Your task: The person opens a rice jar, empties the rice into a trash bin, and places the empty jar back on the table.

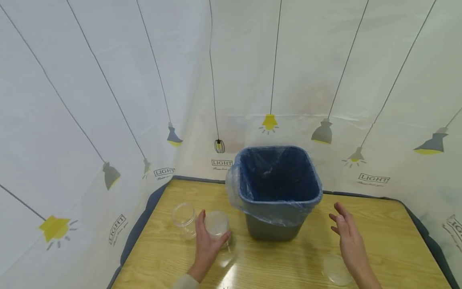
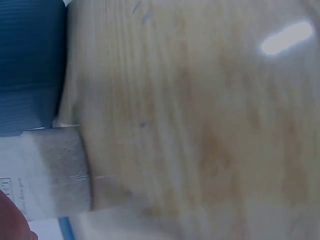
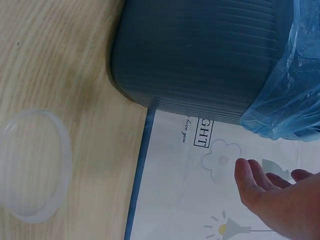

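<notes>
My left hand (image 1: pixel 208 243) grips a clear plastic jar (image 1: pixel 217 224), with fingers on its left side and the thumb on its right. The jar's top looks whitish; its lower part shows through in the left wrist view as a clear jar body (image 2: pixel 62 170), beside my blurred fingertip (image 2: pixel 12 220). Left of this hand stands another clear jar (image 1: pixel 183 214) with a round rim. My right hand (image 1: pixel 349 241) is held in the air with fingers loosely extended and nothing in them. Below it on the table lies a clear round lid (image 1: pixel 333 269), whose rim (image 3: pixel 64 165) shows in the right wrist view.
A dark bin (image 1: pixel 270 229) with a thin bluish liner (image 1: pixel 234 186) over its rim stands between the hands, toward the back. The wood-grain table (image 1: pixel 390 233) meets a white wall covering (image 1: pixel 245 80) printed with lamps on the left, back and right.
</notes>
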### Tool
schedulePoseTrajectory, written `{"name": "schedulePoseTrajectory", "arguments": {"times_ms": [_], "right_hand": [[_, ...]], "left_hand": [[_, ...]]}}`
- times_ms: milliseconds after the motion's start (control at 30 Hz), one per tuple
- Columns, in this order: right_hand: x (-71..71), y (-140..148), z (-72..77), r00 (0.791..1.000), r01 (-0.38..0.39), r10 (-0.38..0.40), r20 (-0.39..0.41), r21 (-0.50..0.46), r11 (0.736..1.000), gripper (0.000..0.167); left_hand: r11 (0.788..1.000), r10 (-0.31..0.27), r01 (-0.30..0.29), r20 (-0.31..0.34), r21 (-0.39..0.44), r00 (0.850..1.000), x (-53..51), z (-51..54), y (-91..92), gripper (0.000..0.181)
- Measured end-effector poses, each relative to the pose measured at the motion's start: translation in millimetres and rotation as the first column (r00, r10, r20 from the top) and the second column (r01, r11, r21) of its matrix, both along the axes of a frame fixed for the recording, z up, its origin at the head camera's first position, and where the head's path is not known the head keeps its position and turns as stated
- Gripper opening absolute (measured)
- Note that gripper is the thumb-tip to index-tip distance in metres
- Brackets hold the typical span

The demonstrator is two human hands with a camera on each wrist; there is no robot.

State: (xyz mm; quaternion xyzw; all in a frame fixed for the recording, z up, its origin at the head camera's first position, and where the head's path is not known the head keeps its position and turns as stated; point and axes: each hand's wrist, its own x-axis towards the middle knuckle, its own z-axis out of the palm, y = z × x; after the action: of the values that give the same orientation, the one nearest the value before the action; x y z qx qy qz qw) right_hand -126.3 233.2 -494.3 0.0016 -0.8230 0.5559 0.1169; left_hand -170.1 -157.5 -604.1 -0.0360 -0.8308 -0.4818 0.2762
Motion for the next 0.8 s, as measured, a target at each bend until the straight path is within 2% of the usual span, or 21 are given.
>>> {"name": "schedulePoseTrajectory", "arguments": {"times_ms": [133,233,300,400,567,800], "right_hand": [[3.4,-0.4,-6.4,1.0,-0.01,0.01,0.001,0.001,1.0,0.056],[5.0,-0.2,-10.3,1.0,-0.017,0.017,0.006,-0.003,1.0,0.056],[6.0,0.1,-12.4,1.0,-0.023,0.023,0.005,-0.006,1.0,0.055],[7.5,0.2,-14.0,1.0,-0.022,0.022,0.006,0.001,1.0,0.055],[9.4,-0.4,-14.3,1.0,-0.024,0.024,0.017,-0.004,1.0,0.056],[10.0,-0.4,-13.0,0.999,-0.026,0.026,0.03,-0.008,1.0,0.058]], "left_hand": [[0.988,0.009,-0.029,0.127,0.151,0.992,1.9,-8.3,3.6,0.117],[0.977,0.01,-0.056,0.22,0.205,0.975,2.1,-14.9,3.8,0.118],[0.973,0.006,-0.065,0.256,0.223,0.967,1.8,-19.0,3.4,0.118],[0.969,-0.006,-0.065,0.282,0.24,0.959,1.5,-26.6,3.0,0.115],[0.97,-0.021,-0.049,0.28,0.24,0.96,1.1,-38.1,2.7,0.107],[0.977,-0.002,-0.06,0.292,0.204,0.956,1.2,-42.3,1.1,0.094]]}}
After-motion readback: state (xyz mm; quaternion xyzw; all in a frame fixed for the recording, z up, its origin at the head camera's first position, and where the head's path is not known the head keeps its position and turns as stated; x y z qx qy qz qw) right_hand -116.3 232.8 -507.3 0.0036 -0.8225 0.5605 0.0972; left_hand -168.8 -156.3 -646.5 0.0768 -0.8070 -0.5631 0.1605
